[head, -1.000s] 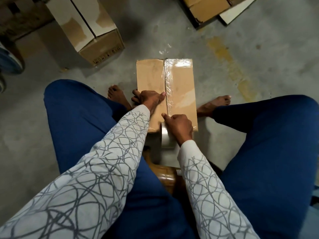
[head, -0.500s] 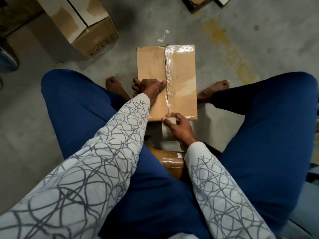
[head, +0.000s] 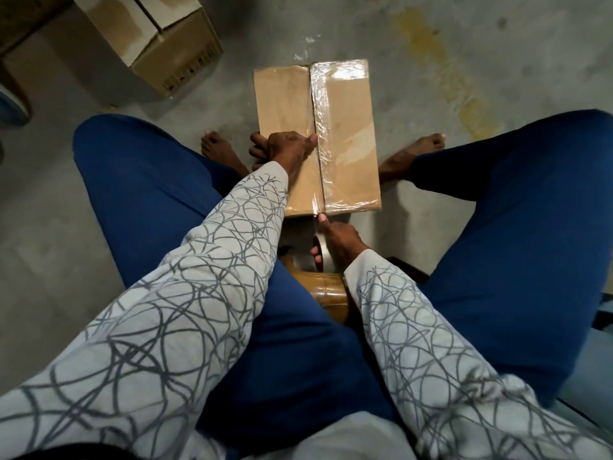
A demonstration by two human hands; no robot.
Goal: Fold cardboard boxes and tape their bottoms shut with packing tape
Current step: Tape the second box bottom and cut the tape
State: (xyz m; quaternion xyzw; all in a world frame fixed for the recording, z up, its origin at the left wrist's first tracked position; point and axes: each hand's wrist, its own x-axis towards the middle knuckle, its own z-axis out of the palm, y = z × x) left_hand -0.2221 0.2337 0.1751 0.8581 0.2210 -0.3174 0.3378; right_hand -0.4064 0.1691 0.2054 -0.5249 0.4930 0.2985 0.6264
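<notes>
Your box (head: pixel 285 104) lies on the floor (head: pixel 497 61) between your feet, closed flaps up, with clear tape (head: pixel 318 127) running along the centre seam to the near edge. Your left hand (head: pixel 285 147) grips the left edge, fingers curled over the side and thumb on the seam. Your right hand (head: pixel 338 237) holds the tape roll (head: pixel 328 262) just off the near edge, index finger at that edge. A brown roll (head: pixel 328 290) sits nearer still. Open floor lies right and far; a second box (head: pixel 172 44) stands far left. Neither box shows its inside.
</notes>
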